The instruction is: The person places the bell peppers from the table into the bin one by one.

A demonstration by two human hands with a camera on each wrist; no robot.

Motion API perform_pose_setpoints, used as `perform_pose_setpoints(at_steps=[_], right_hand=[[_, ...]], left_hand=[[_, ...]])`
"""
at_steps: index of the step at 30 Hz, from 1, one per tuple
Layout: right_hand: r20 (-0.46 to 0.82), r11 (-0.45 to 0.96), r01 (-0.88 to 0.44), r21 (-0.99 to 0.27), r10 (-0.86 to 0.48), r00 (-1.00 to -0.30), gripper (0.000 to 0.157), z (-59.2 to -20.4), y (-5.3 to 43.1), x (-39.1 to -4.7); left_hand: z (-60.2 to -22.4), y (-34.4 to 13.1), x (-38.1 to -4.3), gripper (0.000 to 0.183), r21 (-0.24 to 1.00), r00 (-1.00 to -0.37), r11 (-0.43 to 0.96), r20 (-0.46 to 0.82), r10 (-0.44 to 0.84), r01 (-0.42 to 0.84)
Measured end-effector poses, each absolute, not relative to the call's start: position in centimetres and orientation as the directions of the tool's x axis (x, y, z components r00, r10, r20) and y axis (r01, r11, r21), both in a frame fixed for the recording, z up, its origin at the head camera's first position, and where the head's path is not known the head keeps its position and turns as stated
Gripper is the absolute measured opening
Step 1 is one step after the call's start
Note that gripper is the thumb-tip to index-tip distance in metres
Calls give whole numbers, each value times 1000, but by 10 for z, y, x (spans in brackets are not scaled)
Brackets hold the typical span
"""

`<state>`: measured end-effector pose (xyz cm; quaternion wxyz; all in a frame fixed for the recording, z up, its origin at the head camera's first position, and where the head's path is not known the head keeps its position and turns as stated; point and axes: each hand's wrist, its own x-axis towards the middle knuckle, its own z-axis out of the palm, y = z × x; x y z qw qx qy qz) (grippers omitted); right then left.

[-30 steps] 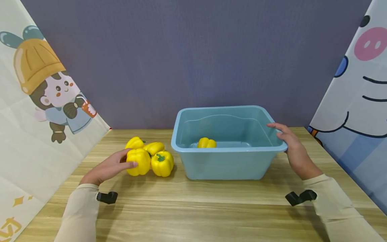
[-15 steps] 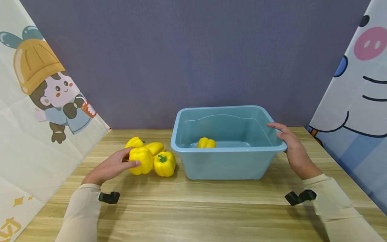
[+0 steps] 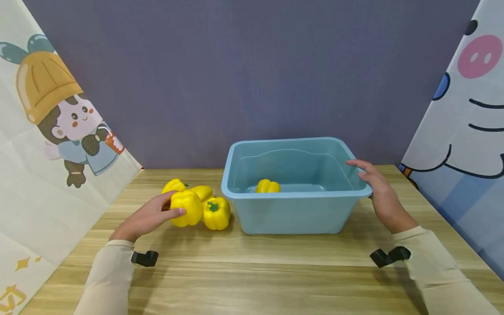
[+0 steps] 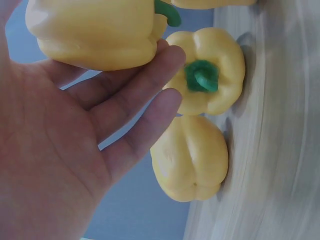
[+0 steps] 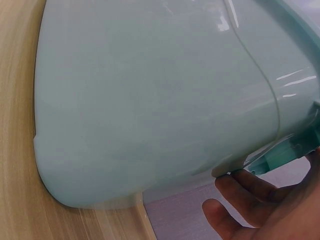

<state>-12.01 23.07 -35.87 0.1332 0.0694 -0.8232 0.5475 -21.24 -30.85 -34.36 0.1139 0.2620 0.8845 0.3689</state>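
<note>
My left hand holds a yellow bell pepper between thumb and fingers. In the left wrist view this pepper shows a green stem. Right beside it, a second bell pepper stands on the table, its green stem facing up. Two more lie just behind, one yellow pepper at the left and another pepper partly hidden. My right hand grips the right rim of a light blue plastic bin. In the right wrist view the fingers curl under that rim.
One yellow pepper lies inside the bin, its lower part hidden by the front wall. The wooden table ends at a grey-purple back panel. Cartoon-printed sheets flank both sides.
My left hand has moved slightly right with the pepper it holds. The stem-up pepper beside it has shifted a little right too. My right hand keeps its grip on the bin.
</note>
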Motion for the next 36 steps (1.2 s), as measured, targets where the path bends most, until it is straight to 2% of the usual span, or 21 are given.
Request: perform_pose_setpoints(at_steps=[21,36], right_hand=[[301,372,-268,-889,33,-953,45,-359,231,-121],[305,385,-275,-881,18,-952,46,-358,231,-119]], left_hand=[[-333,-288,-211,45,666,-866,632,44,498,397],[-325,-272,-212,42,702,-848,570,91,522,427]])
